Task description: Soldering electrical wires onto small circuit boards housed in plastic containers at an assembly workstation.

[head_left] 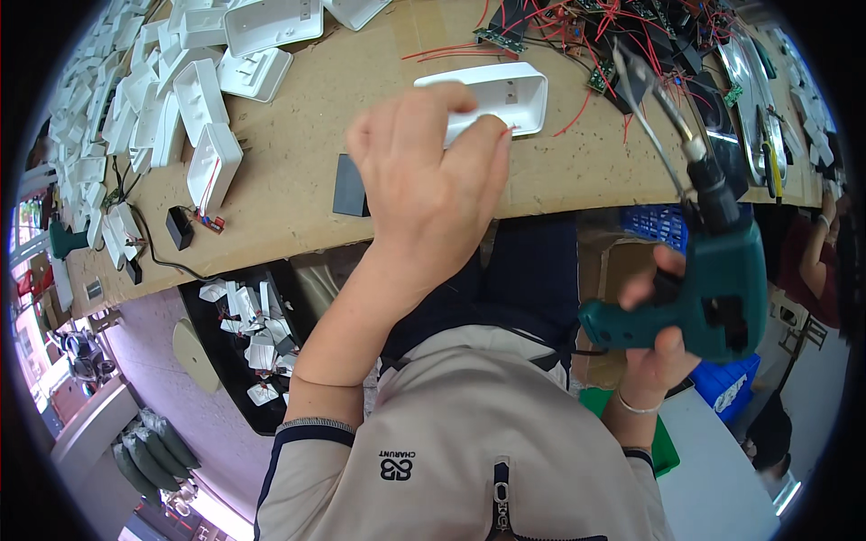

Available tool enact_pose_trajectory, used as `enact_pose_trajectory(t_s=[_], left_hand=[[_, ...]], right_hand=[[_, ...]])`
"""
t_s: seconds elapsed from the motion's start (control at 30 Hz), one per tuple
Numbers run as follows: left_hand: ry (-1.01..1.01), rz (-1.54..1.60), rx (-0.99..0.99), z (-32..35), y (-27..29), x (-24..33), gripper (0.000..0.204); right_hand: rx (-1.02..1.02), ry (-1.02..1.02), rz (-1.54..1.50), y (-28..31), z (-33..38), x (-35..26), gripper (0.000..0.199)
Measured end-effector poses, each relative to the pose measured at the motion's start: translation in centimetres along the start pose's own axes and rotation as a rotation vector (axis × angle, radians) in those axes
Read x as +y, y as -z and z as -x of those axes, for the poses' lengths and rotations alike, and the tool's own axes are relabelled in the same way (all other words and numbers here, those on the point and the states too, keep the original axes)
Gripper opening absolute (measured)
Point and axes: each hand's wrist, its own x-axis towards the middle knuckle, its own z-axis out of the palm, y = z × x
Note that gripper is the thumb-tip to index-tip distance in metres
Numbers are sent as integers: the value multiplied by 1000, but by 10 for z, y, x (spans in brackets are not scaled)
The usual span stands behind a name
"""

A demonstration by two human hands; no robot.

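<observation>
My left hand point(424, 171) is over a white plastic housing point(528, 95), a long open box with rounded corners. Its fingers are curled in and the thumb reaches over the housing's near side. A tiny red bit shows at the thumb tip; what the fingers hold is hidden. In my right hand point(663, 352) is a green soldering gun point(726, 288), gripped by its handle, with the long metal tip and a thin feed tube pointing up and away over the table. A black box point(350, 187) lies beside my left wrist, partly covered by it.
White housings point(207, 99) are heaped at the left. Red wires point(631, 36) and green circuit boards tangle at the far right, near a metal tray point(744, 99). A small board point(212, 221) lies near the front edge. Below stands a black bin point(244, 379) of white parts.
</observation>
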Motion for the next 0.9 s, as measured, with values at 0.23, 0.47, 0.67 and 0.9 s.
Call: enact_pose_trajectory(t_s=[0.23,0.47,0.67,0.9], left_hand=[[41,43,24,-6,-17,-3,9],[90,41,60,-6,-28,-5,9],[98,26,66,-7,-35,-4,9],[94,2,54,-7,-34,-3,9]], right_hand=[[18,-165,195,5,29,-17,75],[-12,-258,182,1,31,-10,73],[-19,-320,172,-1,24,-7,71],[-53,-348,199,-2,20,-5,68]])
